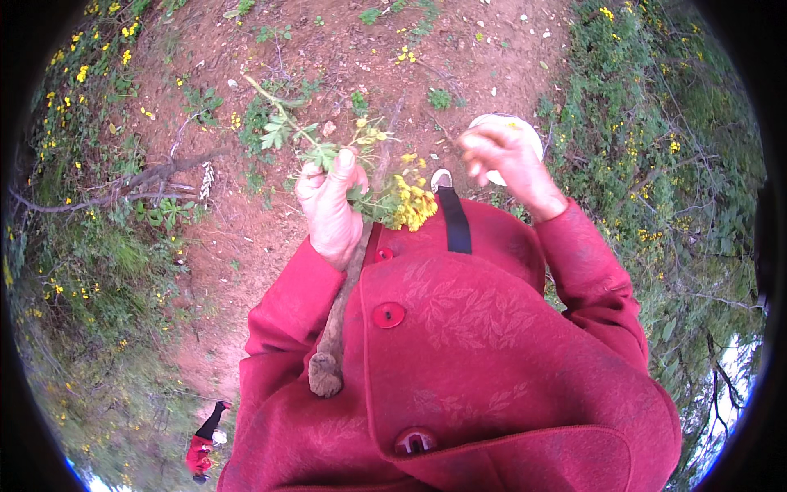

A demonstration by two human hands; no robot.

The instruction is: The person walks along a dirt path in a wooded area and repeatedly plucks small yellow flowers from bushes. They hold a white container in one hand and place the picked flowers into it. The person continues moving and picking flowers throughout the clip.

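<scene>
My left hand is closed round a cut flower stem with lobed green leaves, the thumb pressed on it. A cluster of yellow flowers hangs to the right of that hand, in front of my red coat. My right hand is held over a white container, its fingers bent and smeared by motion. Whether they hold anything does not show. A little yellow shows inside the container, which the hand partly hides. A thick wooden stick leans along my coat, below the left wrist.
Reddish bare soil runs between two green banks with yellow flowers. On the left lies a dry branch. A black strap crosses my coat above one shoe. Another person in red is far off at lower left.
</scene>
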